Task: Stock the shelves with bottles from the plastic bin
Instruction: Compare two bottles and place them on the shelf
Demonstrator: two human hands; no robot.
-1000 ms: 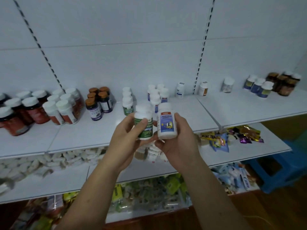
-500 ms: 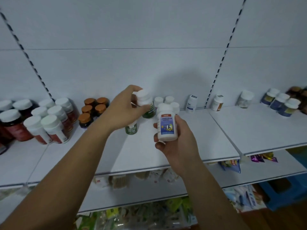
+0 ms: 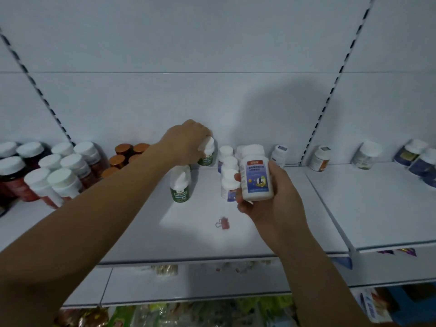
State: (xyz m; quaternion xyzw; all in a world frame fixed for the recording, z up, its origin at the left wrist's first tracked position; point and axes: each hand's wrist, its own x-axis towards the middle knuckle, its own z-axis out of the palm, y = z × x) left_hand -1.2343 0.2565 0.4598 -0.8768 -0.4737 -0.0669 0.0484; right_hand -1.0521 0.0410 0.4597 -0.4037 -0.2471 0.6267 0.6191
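Here, left grip [image 3: 188,140] holds a green-label bottle [image 3: 207,159] by its cap, right grip [image 3: 266,197] a blue-label bottle [image 3: 256,175]; careless withdrawal could topple the front bottle [image 3: 180,187].

Dim, bluish light. A brighter patch lies mid-frame on the shelf [image 3: 188,232]; a soft shadow darkens the back panel [image 3: 283,109] at one o'clock. Edges bow; bottles [image 3: 54,180] at nine o'clock look smeared.
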